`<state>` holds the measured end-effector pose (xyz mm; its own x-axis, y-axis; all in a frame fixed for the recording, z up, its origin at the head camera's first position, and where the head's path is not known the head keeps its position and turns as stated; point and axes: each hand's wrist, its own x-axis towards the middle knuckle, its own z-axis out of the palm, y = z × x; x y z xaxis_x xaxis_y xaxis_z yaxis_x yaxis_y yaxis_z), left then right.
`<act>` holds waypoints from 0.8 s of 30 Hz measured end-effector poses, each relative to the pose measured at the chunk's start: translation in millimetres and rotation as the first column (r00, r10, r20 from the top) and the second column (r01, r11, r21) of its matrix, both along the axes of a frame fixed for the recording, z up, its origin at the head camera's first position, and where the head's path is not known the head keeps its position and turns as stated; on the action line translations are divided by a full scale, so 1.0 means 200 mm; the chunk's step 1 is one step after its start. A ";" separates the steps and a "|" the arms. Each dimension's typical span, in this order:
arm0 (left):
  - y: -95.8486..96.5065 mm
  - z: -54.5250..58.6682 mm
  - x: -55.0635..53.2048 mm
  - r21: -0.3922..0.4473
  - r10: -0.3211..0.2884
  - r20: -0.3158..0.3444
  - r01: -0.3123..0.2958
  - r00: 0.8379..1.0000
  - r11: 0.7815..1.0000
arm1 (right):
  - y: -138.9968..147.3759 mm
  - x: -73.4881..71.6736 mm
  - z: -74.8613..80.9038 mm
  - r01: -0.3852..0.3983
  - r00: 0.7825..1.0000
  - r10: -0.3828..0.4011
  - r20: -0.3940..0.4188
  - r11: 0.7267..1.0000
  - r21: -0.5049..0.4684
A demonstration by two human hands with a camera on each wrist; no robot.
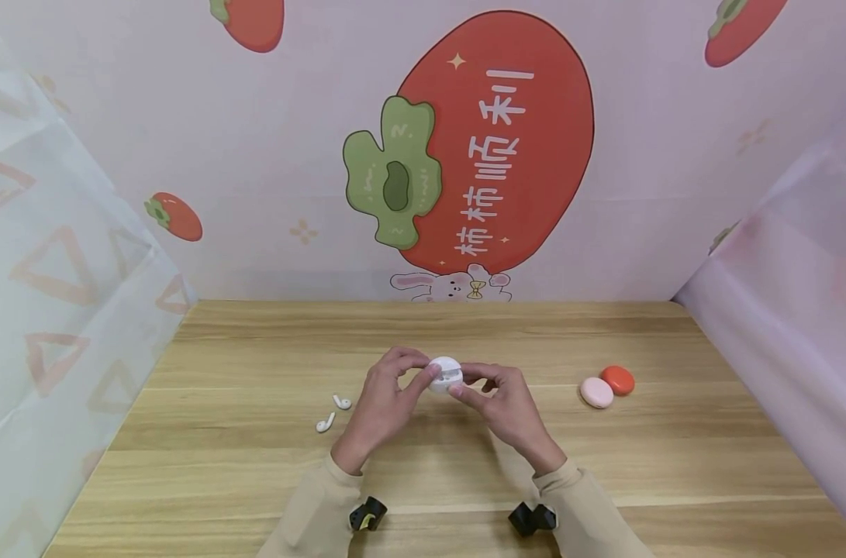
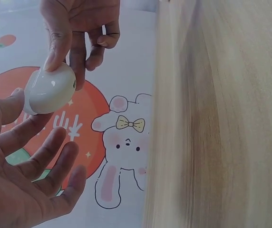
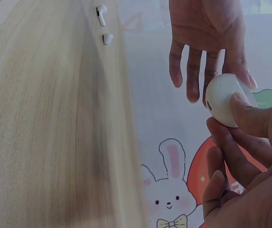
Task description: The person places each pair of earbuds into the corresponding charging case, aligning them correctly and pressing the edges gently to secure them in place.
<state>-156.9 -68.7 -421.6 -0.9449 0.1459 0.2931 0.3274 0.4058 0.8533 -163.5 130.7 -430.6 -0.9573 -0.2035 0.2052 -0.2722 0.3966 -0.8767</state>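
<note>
White case [image 1: 448, 380] | between left hand [image 1: 386, 395] and right hand [image 1: 508, 401] | both pinching its edges

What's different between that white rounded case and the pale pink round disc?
The white rounded case is held by the left hand and right hand; the pale pink round disc lies on the pale wooden table. The case's front shows small hollows; the disc's top looks plain. Both look rounded.

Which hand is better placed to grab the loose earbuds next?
Likely the left hand. Both earbuds lie on its side, while the right hand is farther off and could hold the white case alone.
</note>
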 end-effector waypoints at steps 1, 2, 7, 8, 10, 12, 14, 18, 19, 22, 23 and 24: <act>0.00 0.00 0.00 0.001 0.000 0.000 0.000 1.000 1.000 | 0.00 0.00 0.00 0.000 1.000 0.000 0.003 1.000 0.002; 0.00 0.00 0.00 0.005 0.002 0.006 -0.002 1.000 1.000 | 0.00 0.00 0.00 -0.001 1.000 0.001 0.004 1.000 0.001; -0.01 0.00 0.00 0.005 0.003 0.006 -0.003 1.000 1.000 | 0.00 0.00 0.00 -0.009 1.000 0.009 0.007 1.000 -0.008; -0.01 0.00 0.00 0.006 0.005 0.008 -0.005 1.000 1.000 | 0.00 0.00 0.00 -0.011 1.000 0.011 0.007 1.000 -0.010; -0.01 0.00 0.00 0.005 0.010 0.011 -0.010 1.000 1.000 | 0.00 0.00 -0.01 -0.016 1.000 0.016 0.007 1.000 -0.012; -0.01 0.00 0.00 0.006 0.016 0.018 -0.016 1.000 1.000 | 0.00 0.00 0.00 -0.022 1.000 0.022 0.005 1.000 -0.014; -0.01 0.00 0.00 0.009 0.022 0.030 -0.022 0.999 1.000 | 0.00 0.00 0.00 -0.027 1.000 0.027 0.000 0.999 -0.019; -0.01 0.00 0.00 0.019 0.028 0.058 -0.029 0.998 0.999 | 0.00 0.00 0.00 -0.032 0.999 0.032 -0.006 0.999 -0.018; -0.01 0.00 0.00 0.019 0.028 0.065 -0.029 0.998 0.999 | 0.00 0.00 0.00 -0.033 0.999 0.032 -0.007 0.999 -0.016; -0.02 0.00 -0.01 0.012 0.027 0.073 -0.028 0.997 1.000 | 0.00 0.00 0.00 -0.027 1.000 0.027 -0.004 1.000 -0.008; -0.02 0.00 -0.01 0.006 0.029 0.070 -0.029 0.997 1.000 | 0.00 0.00 0.00 -0.023 1.000 0.023 -0.003 1.000 -0.005; -0.02 0.00 -0.01 0.002 0.030 0.068 -0.030 0.997 1.000 | 0.00 0.00 0.00 -0.019 1.000 0.019 -0.001 1.000 -0.003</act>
